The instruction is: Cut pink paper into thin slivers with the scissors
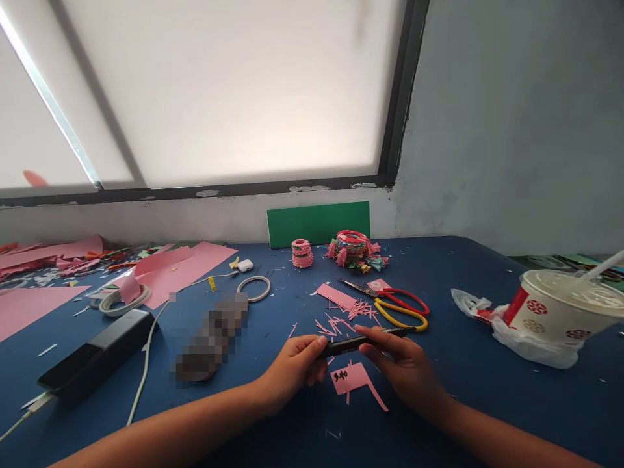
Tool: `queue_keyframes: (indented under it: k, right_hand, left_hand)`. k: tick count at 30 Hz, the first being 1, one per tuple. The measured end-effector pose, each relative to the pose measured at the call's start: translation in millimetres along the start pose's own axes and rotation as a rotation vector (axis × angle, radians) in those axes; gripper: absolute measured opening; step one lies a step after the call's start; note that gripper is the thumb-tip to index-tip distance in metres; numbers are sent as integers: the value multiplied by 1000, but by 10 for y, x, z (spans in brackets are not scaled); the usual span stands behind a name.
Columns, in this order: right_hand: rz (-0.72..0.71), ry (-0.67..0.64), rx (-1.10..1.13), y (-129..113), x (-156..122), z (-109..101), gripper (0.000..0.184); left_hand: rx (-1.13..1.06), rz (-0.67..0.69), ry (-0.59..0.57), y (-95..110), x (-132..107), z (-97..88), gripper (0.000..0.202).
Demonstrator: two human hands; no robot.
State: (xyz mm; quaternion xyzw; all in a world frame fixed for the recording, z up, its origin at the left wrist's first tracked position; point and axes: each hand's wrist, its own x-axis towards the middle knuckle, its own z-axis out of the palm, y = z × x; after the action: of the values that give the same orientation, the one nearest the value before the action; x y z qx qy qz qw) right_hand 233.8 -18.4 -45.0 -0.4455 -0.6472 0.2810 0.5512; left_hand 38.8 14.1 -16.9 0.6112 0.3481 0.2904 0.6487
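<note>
Both my hands hold a black marker pen level above the blue table. My left hand is closed round its left end and my right hand pinches its right part. Just below the pen lies a small pink paper slip with black writing on it. Thin pink paper strips are scattered beyond my hands, next to a pink rectangle of paper.
Two pairs of scissors, red and yellow, lie right of the strips. A lidded cup with a straw sits on a plastic bag at right. Folded paper pieces, green card, tape ring, pink sheets, black box with cable.
</note>
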Motion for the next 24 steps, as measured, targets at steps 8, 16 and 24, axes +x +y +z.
queue_keyframes:
  k: [8,16,24]
  right_hand:
    - [260,68,106,-46,78,-4,35]
    - [181,138,394,50,142,-78,38]
    - [322,-104,485,-29,13,-71,24]
  left_hand:
    - [-13,15,62,-52,35,9,38]
    - [-40,-2,128,19,-7,10,36]
    - [57,-11,59,-20,-13,29,34]
